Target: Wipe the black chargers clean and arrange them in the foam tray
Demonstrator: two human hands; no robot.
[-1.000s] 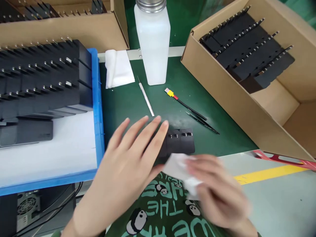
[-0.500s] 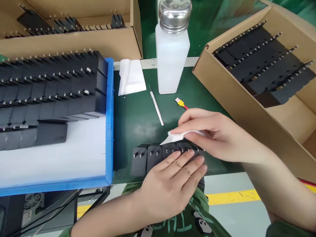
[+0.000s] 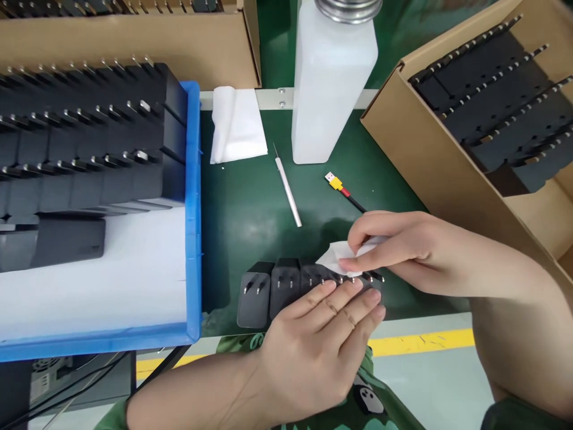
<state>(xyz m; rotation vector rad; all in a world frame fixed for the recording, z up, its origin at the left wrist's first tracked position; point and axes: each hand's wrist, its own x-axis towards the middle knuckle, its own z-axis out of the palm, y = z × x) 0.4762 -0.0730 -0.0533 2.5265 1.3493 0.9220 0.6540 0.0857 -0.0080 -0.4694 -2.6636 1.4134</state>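
Nearest the viewer, the left hand (image 3: 313, 346) lies flat with its fingers together and stretched out, pressing down on the right end of a short row of black chargers (image 3: 277, 289) that stands along the near edge of the green table (image 3: 250, 209), prongs facing up. Just beyond it the right hand (image 3: 394, 248) comes in from the right and pinches a small white cloth (image 3: 335, 257) between thumb and fingers, holding it against the prongs of the chargers at the right end of the row; the two hands almost touch there. The two leftmost chargers stand uncovered. To the left, a blue tray (image 3: 193, 203) lined with white paper holds many more black chargers packed in rows at its far half. Farther out on the table, a thin white stick (image 3: 287, 191) lies at a slant near the middle, and a black cable with a yellow and red plug (image 3: 336, 182) runs from there under the right hand. Beyond those, a folded white cloth (image 3: 237, 124) lies beside the tray's far corner, and a tall white plastic bottle (image 3: 331, 83) with a metal cap stands to its right. On the right, an open cardboard box (image 3: 430, 161) holds rows of black chargers, and another cardboard box (image 3: 134, 42) sits at the far left.
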